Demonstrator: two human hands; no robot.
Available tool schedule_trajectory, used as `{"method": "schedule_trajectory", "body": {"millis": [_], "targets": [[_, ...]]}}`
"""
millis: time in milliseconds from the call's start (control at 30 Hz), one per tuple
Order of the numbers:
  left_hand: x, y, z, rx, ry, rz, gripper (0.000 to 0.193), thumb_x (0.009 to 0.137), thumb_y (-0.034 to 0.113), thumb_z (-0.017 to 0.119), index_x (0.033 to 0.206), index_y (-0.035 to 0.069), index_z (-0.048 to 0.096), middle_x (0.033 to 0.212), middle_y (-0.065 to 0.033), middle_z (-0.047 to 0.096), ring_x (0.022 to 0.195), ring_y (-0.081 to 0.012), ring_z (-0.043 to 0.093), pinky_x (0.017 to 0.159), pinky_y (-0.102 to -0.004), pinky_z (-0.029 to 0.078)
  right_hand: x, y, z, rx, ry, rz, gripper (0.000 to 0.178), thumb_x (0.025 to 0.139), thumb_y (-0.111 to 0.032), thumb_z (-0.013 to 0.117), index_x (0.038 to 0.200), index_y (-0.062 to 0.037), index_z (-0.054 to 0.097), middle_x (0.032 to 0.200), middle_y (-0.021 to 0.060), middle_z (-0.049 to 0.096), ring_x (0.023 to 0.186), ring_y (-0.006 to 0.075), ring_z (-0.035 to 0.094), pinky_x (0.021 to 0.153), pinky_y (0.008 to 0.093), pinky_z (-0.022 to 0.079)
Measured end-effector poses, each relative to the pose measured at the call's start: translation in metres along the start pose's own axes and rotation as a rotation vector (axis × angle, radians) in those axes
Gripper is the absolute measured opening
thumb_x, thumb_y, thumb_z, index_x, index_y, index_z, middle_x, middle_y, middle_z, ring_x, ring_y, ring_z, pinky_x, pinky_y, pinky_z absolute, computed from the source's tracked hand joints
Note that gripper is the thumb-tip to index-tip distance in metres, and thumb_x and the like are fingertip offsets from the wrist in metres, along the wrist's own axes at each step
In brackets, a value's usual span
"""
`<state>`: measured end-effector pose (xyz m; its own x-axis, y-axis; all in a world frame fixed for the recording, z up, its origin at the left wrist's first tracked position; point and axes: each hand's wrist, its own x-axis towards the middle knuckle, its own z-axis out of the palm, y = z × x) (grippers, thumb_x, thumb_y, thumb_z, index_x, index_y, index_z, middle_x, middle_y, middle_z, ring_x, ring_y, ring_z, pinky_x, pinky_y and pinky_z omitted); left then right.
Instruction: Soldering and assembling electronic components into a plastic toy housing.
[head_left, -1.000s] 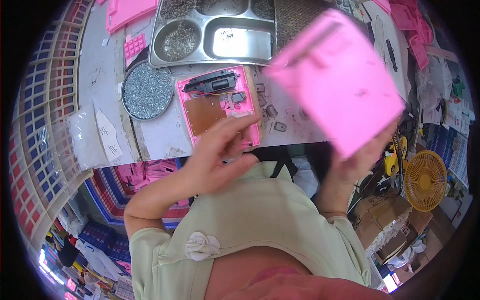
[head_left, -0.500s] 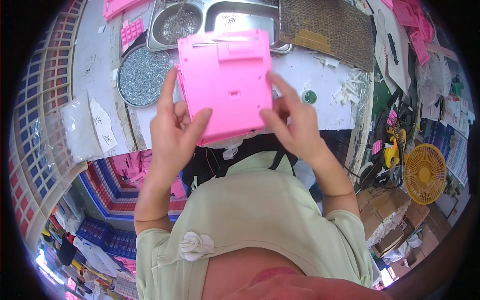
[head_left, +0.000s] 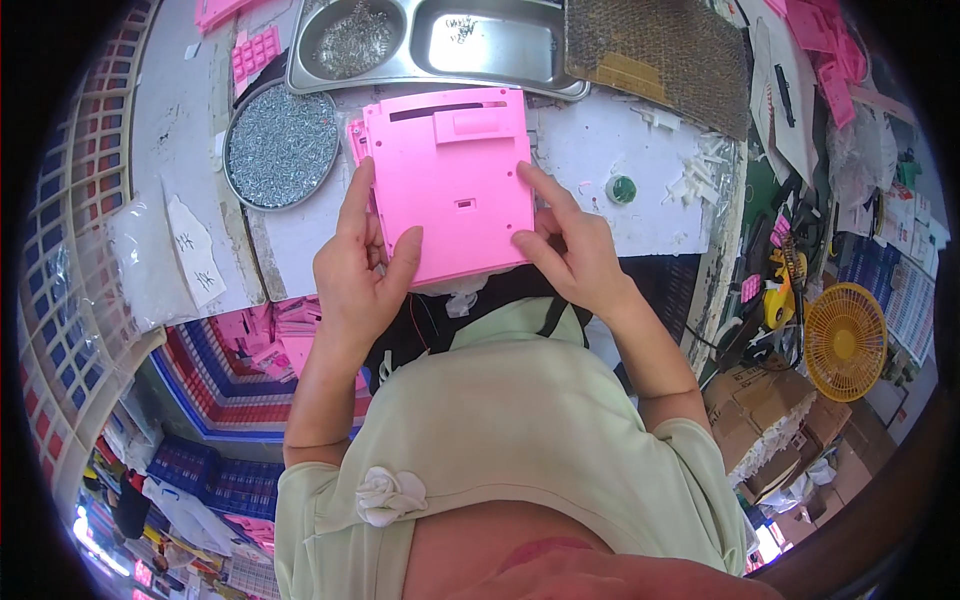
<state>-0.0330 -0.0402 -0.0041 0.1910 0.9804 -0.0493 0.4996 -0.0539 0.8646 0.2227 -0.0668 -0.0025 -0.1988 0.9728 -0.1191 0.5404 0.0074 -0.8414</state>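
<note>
A square pink plastic casing (head_left: 455, 170) lies at the table's near edge in front of me. Its face has a long slot near the top, a raised rectangular block and a small rectangular hole at the middle. My left hand (head_left: 362, 255) grips its left edge, thumb on top and fingers along the side. With thumb and index finger, my right hand (head_left: 570, 235) holds the right edge. Another pink part (head_left: 358, 138) pokes out at the casing's upper left. What is under the casing is hidden.
A round dish of small screws (head_left: 281, 145) stands at the left. Behind is a steel compartment tray (head_left: 410, 75) with small metal parts. A cardboard sheet (head_left: 655, 65), a small green-topped container (head_left: 620, 190) and white plastic pieces (head_left: 697, 180) are at the right. A crate of pink parts (head_left: 215, 400) sits below left.
The pink casing has come down toward me and tilted flatter, so its top slot shows more fully. Both hands have moved with it, fingers now resting along its edges.
</note>
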Motion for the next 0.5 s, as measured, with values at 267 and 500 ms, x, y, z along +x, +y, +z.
{"method": "schedule_trajectory", "body": {"millis": [267,500], "targets": [[-0.007,-0.007,0.0,-0.013,0.038,-0.034,0.073,0.09,0.013,0.073,0.152,-0.003,0.038,0.059,0.0018,0.043,0.051,-0.0063,0.041,0.049,-0.0234,0.034,0.015,-0.006,-0.011,-0.084,-0.138,0.005,0.069,0.094,-0.029,0.068,0.155,-0.0127,0.04,0.066,0.0139,0.062,0.063,0.0345,0.065,0.06,0.0413,0.05],[-0.002,-0.004,-0.001,0.013,0.046,0.027,0.071,0.09,0.012,0.072,0.152,-0.002,0.04,0.06,0.0017,0.042,0.051,-0.0064,0.04,0.049,-0.0231,0.033,0.012,-0.001,-0.009,-0.073,-0.126,-0.011,0.069,0.094,-0.031,0.068,0.155,-0.014,0.04,0.067,0.0139,0.063,0.064,0.0355,0.065,0.061,0.042,0.051]]}}
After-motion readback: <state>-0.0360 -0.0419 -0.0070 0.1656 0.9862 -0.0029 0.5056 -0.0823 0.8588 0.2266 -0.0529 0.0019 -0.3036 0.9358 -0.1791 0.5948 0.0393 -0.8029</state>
